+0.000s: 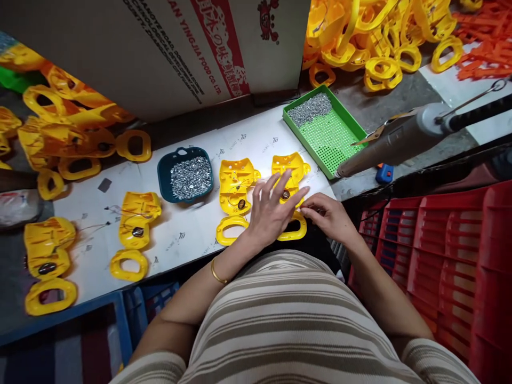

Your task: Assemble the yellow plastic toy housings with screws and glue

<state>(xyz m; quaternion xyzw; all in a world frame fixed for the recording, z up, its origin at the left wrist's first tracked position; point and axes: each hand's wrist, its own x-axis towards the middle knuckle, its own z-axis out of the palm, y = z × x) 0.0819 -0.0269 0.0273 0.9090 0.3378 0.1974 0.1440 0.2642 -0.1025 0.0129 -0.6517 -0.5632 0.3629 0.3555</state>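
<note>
My left hand (270, 210) reaches across a yellow plastic housing (288, 162) with its fingers spread, covering part of it. A round dark disc (285, 195), perhaps a speaker, shows in the housing. My right hand (330, 216) is closed in a pinch near the housing's lower right edge; what the fingertips hold, if anything, is too small to make out. The handle loop (298, 229) of this housing lies below both hands. To the left of my left hand lies a second yellow housing (232, 178) with thin wires and a round disc.
A dark teal tray (163, 184) of small screws and a green perforated tray (350, 128) of screws stand behind. A grey electric screwdriver (384, 141) juts in from the right. More yellow housings (140, 208) lie left. A carton (160, 69) stands behind; a red crate (440, 250) is at right.
</note>
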